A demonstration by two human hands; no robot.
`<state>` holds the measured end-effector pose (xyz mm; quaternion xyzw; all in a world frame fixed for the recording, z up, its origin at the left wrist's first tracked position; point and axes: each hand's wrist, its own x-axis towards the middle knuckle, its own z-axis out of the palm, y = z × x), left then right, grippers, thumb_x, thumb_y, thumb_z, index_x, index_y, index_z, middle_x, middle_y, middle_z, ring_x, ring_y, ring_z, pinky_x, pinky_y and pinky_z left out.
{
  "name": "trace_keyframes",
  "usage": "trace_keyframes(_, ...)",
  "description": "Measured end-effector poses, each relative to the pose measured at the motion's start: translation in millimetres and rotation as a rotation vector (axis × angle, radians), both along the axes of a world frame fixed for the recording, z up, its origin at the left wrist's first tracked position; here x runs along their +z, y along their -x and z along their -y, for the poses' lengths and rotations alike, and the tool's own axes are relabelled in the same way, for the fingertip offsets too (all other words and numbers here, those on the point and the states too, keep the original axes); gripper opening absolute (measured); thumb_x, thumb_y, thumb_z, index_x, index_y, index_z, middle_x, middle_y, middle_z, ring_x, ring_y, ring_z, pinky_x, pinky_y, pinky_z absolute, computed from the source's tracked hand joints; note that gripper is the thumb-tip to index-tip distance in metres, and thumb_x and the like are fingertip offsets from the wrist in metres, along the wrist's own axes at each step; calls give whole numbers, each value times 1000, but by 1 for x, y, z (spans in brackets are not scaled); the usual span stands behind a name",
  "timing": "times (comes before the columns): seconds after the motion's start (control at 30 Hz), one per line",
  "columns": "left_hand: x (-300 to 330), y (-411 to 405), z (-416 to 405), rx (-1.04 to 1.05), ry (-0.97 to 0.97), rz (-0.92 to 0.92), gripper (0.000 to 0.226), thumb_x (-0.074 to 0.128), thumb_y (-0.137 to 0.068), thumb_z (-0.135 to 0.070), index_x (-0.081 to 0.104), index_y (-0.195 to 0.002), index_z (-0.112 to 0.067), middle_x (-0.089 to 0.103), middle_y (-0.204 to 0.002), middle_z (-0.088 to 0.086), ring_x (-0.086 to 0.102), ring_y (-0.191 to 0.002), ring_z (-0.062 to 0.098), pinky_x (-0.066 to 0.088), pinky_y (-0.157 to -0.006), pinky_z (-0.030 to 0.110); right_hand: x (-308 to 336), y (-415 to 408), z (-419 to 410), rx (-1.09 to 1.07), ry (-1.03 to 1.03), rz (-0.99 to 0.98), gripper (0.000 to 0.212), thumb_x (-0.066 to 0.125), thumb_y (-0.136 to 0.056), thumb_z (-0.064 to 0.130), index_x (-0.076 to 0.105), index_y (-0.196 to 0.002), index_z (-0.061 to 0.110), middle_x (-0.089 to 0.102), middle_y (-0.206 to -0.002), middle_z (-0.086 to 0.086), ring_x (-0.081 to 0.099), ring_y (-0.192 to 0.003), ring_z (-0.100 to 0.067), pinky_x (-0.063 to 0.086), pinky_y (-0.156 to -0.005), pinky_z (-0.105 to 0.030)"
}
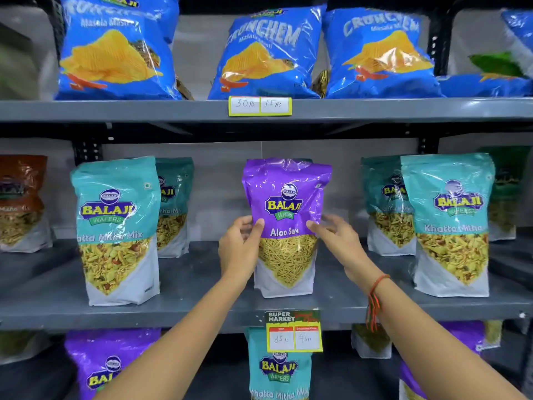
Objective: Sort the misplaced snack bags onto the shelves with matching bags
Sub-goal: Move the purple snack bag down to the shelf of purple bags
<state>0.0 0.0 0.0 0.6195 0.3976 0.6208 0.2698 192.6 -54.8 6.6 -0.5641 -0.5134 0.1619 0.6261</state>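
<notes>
Glossy purple Aloo Sev pouch (285,223) stands upright mid-shelf on the grey metal middle shelf (202,284), bare shelf either side, teal Khatta Mitha pouches (116,226) well apart left and right. Left hand (240,246) grips its left edge, thumb in front. Right hand (334,238) touches the right edge, fingers spread, not closed.

The grey metal middle shelf (202,284) carries 1 purple Aloo Sev bag (285,226) upright at its centre, among teal Khatta Mitha Mix bags (116,226) standing to both sides. The top shelf (144,109) bears 3 blue Crunchem bags (268,53) in a row. On the bottom shelf, a teal bag (278,368) stands between purple bags (106,362)
</notes>
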Motion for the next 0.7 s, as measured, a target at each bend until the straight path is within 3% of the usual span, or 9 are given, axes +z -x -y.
trace_keyframes(0.07,-1,1,-4,58,-12,29,18,66,-86,-38,72,-93,-22,69,-78,-10,68,-81,12,51,-78,30,-2,1,-5,95,24,-37,9,73,-88,26,74,-92,18,73,-77,11,65,-71,-1,46,-63,-8)
trace_keyframes(0.17,-5,6,-11,98,-21,6,17,67,-85,-37,74,-81,-22,70,-70,-7,67,-70,11,53,-74,32,-13,-3,-16,74,-24,-96,14,75,-86,24,78,-74,17,76,-70,8,65,-67,-3,51,-74,-24)
trace_keyframes(0.3,-3,9,-11,133,-14,-49,18,64,-85,-36,73,-77,-22,68,-66,-8,65,-71,18,52,-73,33,-11,2,-18,-38,-104,-96,20,74,-87,19,76,-68,25,72,-54,17,62,-55,6,55,-72,-29)
trace_keyframes(0.4,-4,15,-5,152,-27,-32,18,63,-86,-35,70,-76,-21,68,-68,-6,66,-72,18,53,-74,34,-10,12,-11,-87,-130,-80,23,75,-86,21,76,-65,30,74,-62,14,68,-65,-4,63,-81,-43)
trace_keyframes(0.53,-6,40,15,183,-108,3,14,63,-87,-31,68,-77,-22,64,-65,-11,60,-64,7,52,-73,32,-7,33,5,-68,-178,-25,22,75,-85,27,78,-64,33,80,-72,3,68,-70,-7,62,-82,-51)
trace_keyframes(0.6,-7,57,31,180,-143,49,12,63,-88,-28,65,-77,-27,63,-66,-15,58,-62,-2,51,-72,30,-7,49,15,-42,-198,3,17,74,-83,34,79,-70,24,80,-77,-13,63,-71,-8,60,-80,-54)
trace_keyframes(0.63,-9,67,40,178,-158,80,12,63,-88,-27,65,-76,-30,64,-68,-16,58,-62,-4,51,-71,28,-8,58,20,-20,-201,9,21,74,-82,37,79,-74,19,79,-79,-18,61,-72,-9,60,-79,-53)
trace_keyframes(0.7,-17,90,61,173,-183,137,11,62,-88,-24,65,-79,-29,65,-72,-16,59,-63,-8,49,-70,21,-12,78,33,50,-216,-27,17,75,-83,31,80,-76,17,81,-79,-10,62,-71,-8,58,-75,-43)
